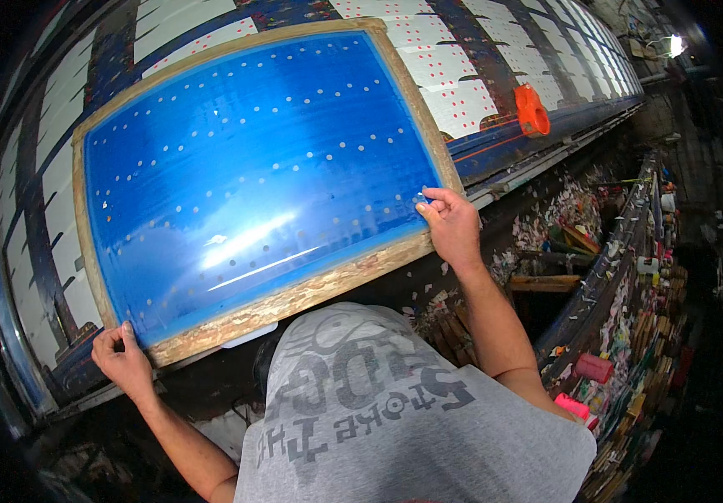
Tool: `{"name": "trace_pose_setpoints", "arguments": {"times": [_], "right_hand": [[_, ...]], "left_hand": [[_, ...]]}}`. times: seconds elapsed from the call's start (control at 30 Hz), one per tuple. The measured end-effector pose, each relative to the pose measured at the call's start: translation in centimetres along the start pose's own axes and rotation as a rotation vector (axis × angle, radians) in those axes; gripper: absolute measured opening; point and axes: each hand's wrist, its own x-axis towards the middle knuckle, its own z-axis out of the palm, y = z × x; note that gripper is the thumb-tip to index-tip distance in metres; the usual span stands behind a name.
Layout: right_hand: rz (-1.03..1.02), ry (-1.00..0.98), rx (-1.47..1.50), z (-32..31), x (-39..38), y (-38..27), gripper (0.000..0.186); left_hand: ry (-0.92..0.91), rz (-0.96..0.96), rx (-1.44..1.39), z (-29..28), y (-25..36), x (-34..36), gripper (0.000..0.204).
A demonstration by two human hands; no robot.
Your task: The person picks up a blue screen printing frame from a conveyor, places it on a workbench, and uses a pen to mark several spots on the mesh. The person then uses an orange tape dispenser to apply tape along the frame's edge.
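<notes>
A large silk-screen printing screen (244, 168) lies in front of me, tilted, with blue mesh dotted in rows of small pale spots. Its wooden frame (294, 302) is worn and rough along the near side. My left hand (122, 360) is closed at the near left corner, thumb and fingers against the frame. Over the near right corner reaches my right hand (455, 228), thumb and forefinger pinched just above the mesh. A tiny pale bit shows at those fingertips, too small to name.
Beneath the screen runs a long printing table (537, 126) with white sheets (449, 80) bearing red dots. An orange roll-like object (532, 110) sits on its near edge. Right of me, a debris-covered rail (604, 243) stands beside pink containers (593, 368). A lamp (676, 45) glows far right.
</notes>
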Motion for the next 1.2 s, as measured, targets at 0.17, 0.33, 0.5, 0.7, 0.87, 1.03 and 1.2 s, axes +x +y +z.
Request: {"name": "trace_pose_setpoints", "arguments": {"times": [0.17,0.33,0.5,0.7,0.87,1.03,1.2], "right_hand": [[-0.011,0.007,-0.056,-0.2,-0.2,-0.5,0.029],[0.003,0.012,-0.072,-0.1,-0.2,-0.6,0.029],[0.012,0.011,-0.067,-0.1,-0.2,-0.6,0.029],[-0.002,0.005,-0.115,-0.3,-0.2,-1.0,0.029],[-0.002,0.006,-0.149,-0.2,-0.1,-1.0,0.031],[-0.012,0.005,-0.174,-0.3,-0.1,-1.0,0.031],[-0.014,-0.003,-0.21,-0.3,-0.2,-1.3,0.03]], "left_hand": [[0.003,0.014,0.01,0.1,-0.2,0.0,0.022],[0.008,0.018,0.004,0.2,-0.7,-0.1,0.022],[0.013,0.052,0.01,0.5,-1.3,-0.2,0.024],[0.038,0.08,-0.011,0.7,-1.7,-0.2,0.031],[0.049,0.103,0.016,0.7,-1.6,-0.2,0.031],[0.044,0.094,0.006,0.6,-1.4,-0.1,0.031],[-0.015,0.007,-0.005,0.4,-1.2,-0.1,0.025]]}}
